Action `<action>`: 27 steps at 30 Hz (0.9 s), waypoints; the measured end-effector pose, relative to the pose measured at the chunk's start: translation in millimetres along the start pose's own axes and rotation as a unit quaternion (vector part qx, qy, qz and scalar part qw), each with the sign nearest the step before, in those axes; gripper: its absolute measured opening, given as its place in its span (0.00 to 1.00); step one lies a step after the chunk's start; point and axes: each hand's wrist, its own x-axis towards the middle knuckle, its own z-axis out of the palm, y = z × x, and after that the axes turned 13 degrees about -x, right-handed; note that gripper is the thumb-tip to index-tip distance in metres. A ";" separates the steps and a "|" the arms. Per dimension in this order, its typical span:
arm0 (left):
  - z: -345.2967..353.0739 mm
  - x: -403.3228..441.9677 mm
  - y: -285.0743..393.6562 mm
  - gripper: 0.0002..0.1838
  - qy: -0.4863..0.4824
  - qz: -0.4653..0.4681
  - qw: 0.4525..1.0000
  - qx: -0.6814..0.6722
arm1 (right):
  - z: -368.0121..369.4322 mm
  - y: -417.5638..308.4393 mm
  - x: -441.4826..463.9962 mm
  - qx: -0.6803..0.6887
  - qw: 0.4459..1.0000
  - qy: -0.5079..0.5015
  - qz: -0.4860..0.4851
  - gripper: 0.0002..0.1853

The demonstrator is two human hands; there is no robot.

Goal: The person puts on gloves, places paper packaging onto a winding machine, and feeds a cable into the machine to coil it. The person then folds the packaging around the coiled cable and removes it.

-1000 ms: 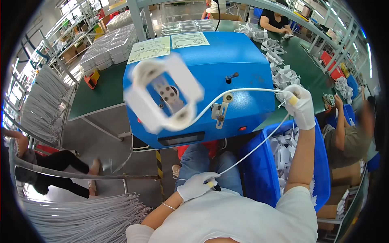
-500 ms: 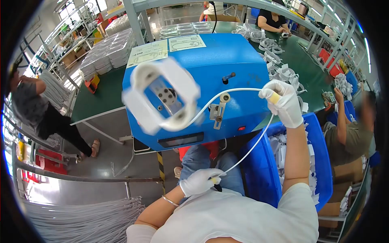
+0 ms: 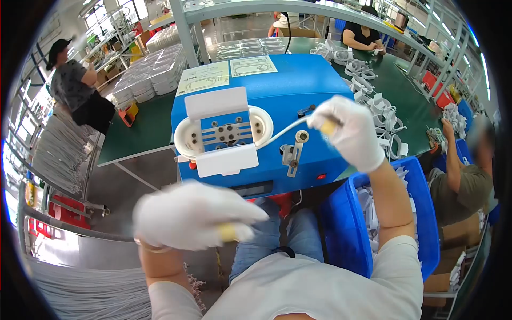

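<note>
On the front of the blue machine (image 3: 314, 80), a metal fixture (image 3: 226, 132) carries a white wound coil (image 3: 186, 137) with two white flaps, one above and one below. White cable (image 3: 285, 129) runs from the coil's right end to my right hand (image 3: 349, 130), which is gloved and closed on it beside the machine's small guide roller. My left hand (image 3: 194, 216), gloved and blurred, is in front of the machine's lower left, below the coil. Its fingers point right, slightly apart, and no cable shows in it.
A blue bin (image 3: 344, 229) of white parts stands at my right. More white coils (image 3: 381, 109) lie on the green table (image 3: 410, 85). Cable bundles (image 3: 96, 282) hang at lower left. Co-workers are at left, right and back.
The coil and fixture were blurred and tilted; now they are sharp and nearly level. My left hand has let go of the cable and moved up and left. My right hand has moved left.
</note>
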 end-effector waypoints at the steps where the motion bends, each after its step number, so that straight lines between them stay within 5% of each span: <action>1: -19.4 -0.3 17.5 0.08 0.069 -0.005 0.996 -0.050 | 3.2 8.5 12.0 0.013 0.999 0.033 -0.034 0.01; 2: -42.9 0.9 22.7 0.08 0.104 -0.011 0.994 0.011 | 2.7 14.0 25.7 -0.074 0.996 0.035 -0.048 0.01; 3: -49.5 10.7 18.2 0.07 0.246 -0.024 0.969 0.007 | 5.8 18.6 43.2 -0.091 0.990 0.056 -0.087 0.02; 5: -83.1 42.3 6.3 0.09 0.263 -0.011 0.948 0.180 | 21.7 24.4 81.8 -0.092 0.981 0.076 -0.153 0.04; 8: -111.2 80.6 -34.0 0.09 0.222 0.125 0.954 0.158 | 49.4 19.4 125.8 -0.069 0.978 0.039 -0.191 0.06; 10: -115.2 79.2 -32.7 0.12 0.099 0.021 0.983 0.152 | 60.9 3.0 132.1 -0.063 0.977 0.002 -0.204 0.07; 14: -126.7 59.1 -21.0 0.12 0.097 -0.067 0.978 0.171 | 70.1 -8.9 135.3 0.017 0.973 0.059 -0.221 0.09; 16: -129.4 29.2 -12.7 0.11 0.159 -0.089 0.970 0.160 | 45.4 -37.2 115.5 -0.063 0.960 0.173 -0.212 0.12; 22: -101.1 -14.2 -7.0 0.09 0.215 -0.148 0.943 0.208 | 39.0 -67.5 68.0 -0.227 0.925 0.020 -0.303 0.14; 24: -92.0 -17.1 -11.3 0.09 0.248 -0.043 0.913 0.321 | 45.1 -68.2 69.3 -0.222 0.921 0.046 -0.316 0.14; 27: -73.7 -12.9 -9.2 0.09 0.291 -0.097 0.888 0.343 | 47.4 -70.2 70.1 -0.219 0.933 0.026 -0.285 0.14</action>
